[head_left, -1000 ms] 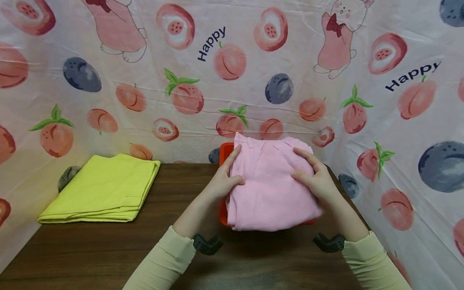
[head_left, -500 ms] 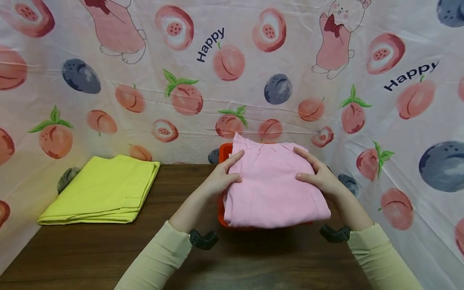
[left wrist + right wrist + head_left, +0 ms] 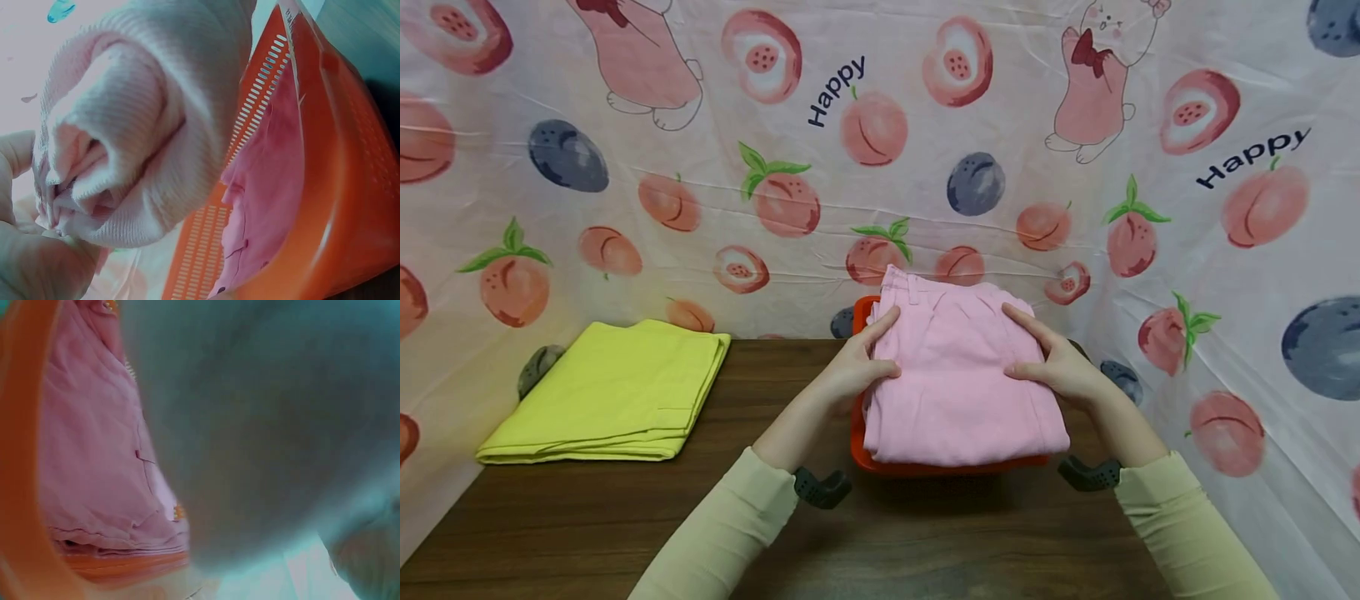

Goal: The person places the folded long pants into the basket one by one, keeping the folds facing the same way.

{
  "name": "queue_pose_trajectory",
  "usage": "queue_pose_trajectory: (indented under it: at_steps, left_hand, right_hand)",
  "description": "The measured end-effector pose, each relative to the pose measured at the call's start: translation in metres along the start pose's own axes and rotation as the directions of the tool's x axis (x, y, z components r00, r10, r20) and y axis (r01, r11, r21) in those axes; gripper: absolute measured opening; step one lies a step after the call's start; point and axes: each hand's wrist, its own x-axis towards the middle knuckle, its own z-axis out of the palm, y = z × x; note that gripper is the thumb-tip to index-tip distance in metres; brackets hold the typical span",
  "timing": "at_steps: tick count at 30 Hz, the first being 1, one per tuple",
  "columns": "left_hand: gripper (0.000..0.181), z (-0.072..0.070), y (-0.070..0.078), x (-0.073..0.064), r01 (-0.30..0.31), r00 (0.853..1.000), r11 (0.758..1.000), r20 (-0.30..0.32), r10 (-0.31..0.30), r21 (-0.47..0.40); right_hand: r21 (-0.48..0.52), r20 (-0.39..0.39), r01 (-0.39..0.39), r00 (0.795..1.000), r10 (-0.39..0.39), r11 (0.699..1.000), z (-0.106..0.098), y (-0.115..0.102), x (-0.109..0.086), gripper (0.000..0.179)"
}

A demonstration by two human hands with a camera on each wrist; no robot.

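Cloth (image 3: 962, 375), pink and folded into a thick bundle, is held level between two bare hands directly over an orange-red basket (image 3: 860, 446). The left hand (image 3: 852, 367) grasps its left edge and the right hand (image 3: 1066, 367) its right edge, each with thumb and index finger on top; the remaining fingers are hidden in the head view. The rear edge carries a waistband with a loop near the left corner. The rounded front edge runs just above the front rim, and its right corner juts out past that rim's end. The basket's left rim shows as a thin strip behind the left hand.

In the left wrist view, the bundle's rolled end hangs above the slotted wall, with a gap between it and a second pink fabric (image 3: 269, 175) lying inside. The right wrist view is mostly filled by a dark, blurred fold.

On the tabletop (image 3: 587, 533), a folded yellow cloth (image 3: 617, 392) lies well apart to the left, its right edge facing the basket across a broad stretch of wood. More wood spans the front, between the two sleeves (image 3: 715, 533). Room is tighter to the right, where the patterned curtain (image 3: 1150, 250) slants in near the right hand, and behind, where it rises close to the basket.
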Motion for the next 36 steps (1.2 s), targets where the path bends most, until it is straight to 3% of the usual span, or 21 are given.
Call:
queue_pose_trajectory:
  at_steps: [4, 12, 18, 24, 27, 36]
  left_hand:
    - [0.085, -0.002, 0.001, 0.006, 0.004, 1.0, 1.0, -0.003, -0.004, 0.01]
    - [0.086, -0.008, 0.003, 0.015, 0.038, 0.999, 0.999, 0.009, -0.038, -0.002]
    - [0.085, -0.01, 0.002, 0.02, 0.065, 0.998, 0.998, -0.023, -0.064, 0.021]
    - [0.087, -0.011, 0.004, 0.023, 0.072, 0.997, 0.993, -0.018, -0.071, 0.092]
    - [0.087, -0.013, -0.003, 0.028, 0.075, 0.997, 0.988, -0.029, -0.072, 0.132]
    - [0.086, -0.013, -0.012, 0.034, 0.134, 0.99, 0.98, -0.058, -0.126, 0.146]
  right_hand:
    - [-0.101, 0.012, 0.035, 0.999, -0.034, 0.994, -0.003, -0.004, 0.005, 0.083]
    - [-0.293, 0.029, 0.053, 0.998, -0.047, 0.955, -0.005, -0.01, 0.014, 0.083]
    - [-0.299, 0.033, 0.056, 0.998, -0.048, 0.953, -0.003, -0.011, 0.022, 0.084]
    - [-0.288, 0.037, 0.064, 0.998, -0.056, 0.955, -0.001, -0.004, 0.028, 0.085]
    - [-0.279, 0.035, 0.049, 0.999, -0.041, 0.959, 0.0, 0.0, 0.03, 0.087]
    - [-0.296, 0.033, 0.028, 0.999, -0.019, 0.955, 0.003, 0.013, 0.037, 0.086]
